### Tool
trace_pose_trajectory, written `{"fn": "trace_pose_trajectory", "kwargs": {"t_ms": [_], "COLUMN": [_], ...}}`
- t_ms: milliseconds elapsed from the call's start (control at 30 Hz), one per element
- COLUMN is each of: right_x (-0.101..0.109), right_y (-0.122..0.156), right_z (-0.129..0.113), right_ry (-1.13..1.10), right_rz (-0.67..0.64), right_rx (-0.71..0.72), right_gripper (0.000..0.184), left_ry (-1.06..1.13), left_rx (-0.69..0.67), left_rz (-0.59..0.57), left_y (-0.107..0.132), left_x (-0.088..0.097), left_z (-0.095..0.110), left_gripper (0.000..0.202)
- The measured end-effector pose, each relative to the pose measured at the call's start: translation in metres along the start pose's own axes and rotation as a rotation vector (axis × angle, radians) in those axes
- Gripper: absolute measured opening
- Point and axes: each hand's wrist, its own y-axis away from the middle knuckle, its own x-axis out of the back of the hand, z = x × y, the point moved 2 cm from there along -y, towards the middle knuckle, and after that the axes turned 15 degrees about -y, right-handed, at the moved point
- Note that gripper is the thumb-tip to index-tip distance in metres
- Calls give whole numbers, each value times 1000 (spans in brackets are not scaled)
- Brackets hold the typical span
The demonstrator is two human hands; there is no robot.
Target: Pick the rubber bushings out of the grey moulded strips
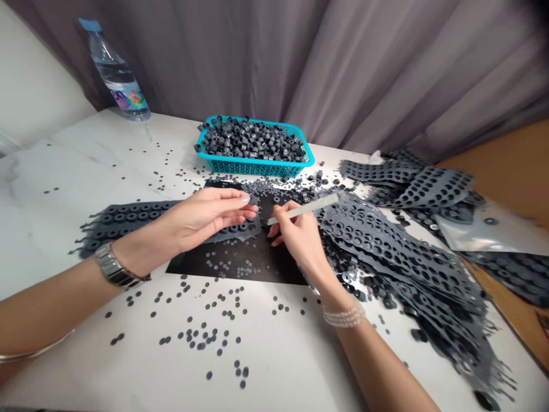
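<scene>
My left hand [206, 217] is over a dark grey rubber sheet [132, 216] set with rows of ring-shaped parts. Its fingers are stretched out, and a small grey piece shows just past the thumb tip; whether it is touched is unclear. In my right hand [298, 232] is a pale, slim stick-like tool [319, 205], gripped like a pen, its lower end pointing left. Beneath both hands lies a black mat [193, 264], strewn with small grey discs [246, 269]. A loose ring [277, 199] sits just beyond my right fingertips.
A turquoise basket [257, 167] full of small dark cylindrical parts stands behind the mat. Punched-out rubber sheets [386, 246] pile up on the right, near a clear plastic bag [493, 232]. A water bottle [118, 77] stands back left. More discs [201, 337] dot the white table [107, 366].
</scene>
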Motion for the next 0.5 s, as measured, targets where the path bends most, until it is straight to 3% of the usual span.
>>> {"fn": "trace_pose_trajectory", "kwargs": {"t_ms": [100, 200, 300, 500], "right_x": [11, 15, 16, 21], "right_y": [2, 4, 5, 4], "right_z": [-8, -17, -21, -16], "right_ry": [206, 393, 406, 315], "right_rz": [42, 6, -13, 10], "right_rx": [120, 251, 309, 267], "right_gripper": [31, 28, 22, 19], "left_ry": [139, 224, 260, 324], "left_rx": [52, 79, 103, 136], "left_rz": [-59, -97, -143, -172], "left_y": [-4, -6, -5, -1], "left_x": [0, 1, -1, -1], "left_z": [-10, -12, -9, -9], "left_gripper": [11, 8, 12, 22]}}
